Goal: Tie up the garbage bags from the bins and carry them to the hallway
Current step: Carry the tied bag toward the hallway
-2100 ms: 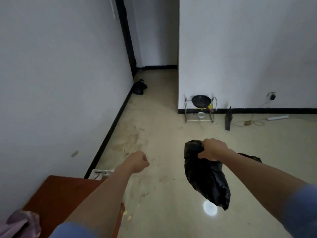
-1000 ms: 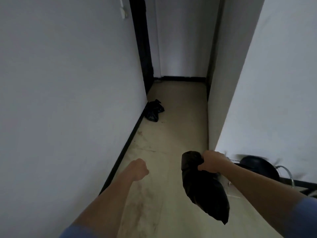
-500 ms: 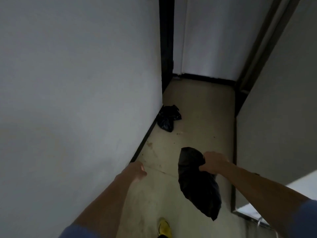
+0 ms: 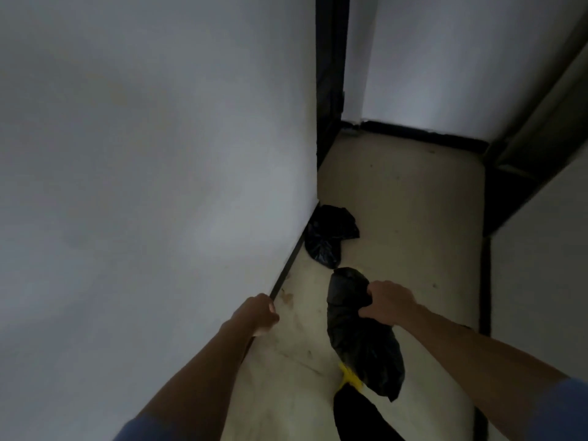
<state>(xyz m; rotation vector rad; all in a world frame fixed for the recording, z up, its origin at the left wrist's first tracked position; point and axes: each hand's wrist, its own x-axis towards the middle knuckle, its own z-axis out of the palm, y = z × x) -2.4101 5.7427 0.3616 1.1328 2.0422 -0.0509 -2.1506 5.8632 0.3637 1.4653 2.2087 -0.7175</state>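
The right hand [image 4: 386,302] is gripping the top of a black garbage bag [image 4: 362,345], which is hanging down above the floor [image 4: 413,218]. The left hand [image 4: 256,315] is making a fist and holding nothing, close to the white wall [image 4: 143,186]. A second black bag [image 4: 329,237] is lying on the floor, touching the bottom of that wall. A yellow shoe [image 4: 350,375] is peeking out under the held bag.

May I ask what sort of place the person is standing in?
Probably a narrow hallway: white walls close on both sides, beige floor edged by black baseboard, a dark door frame ahead. The right hand grips a black plastic garbage bag; a second bag lies by the wall.
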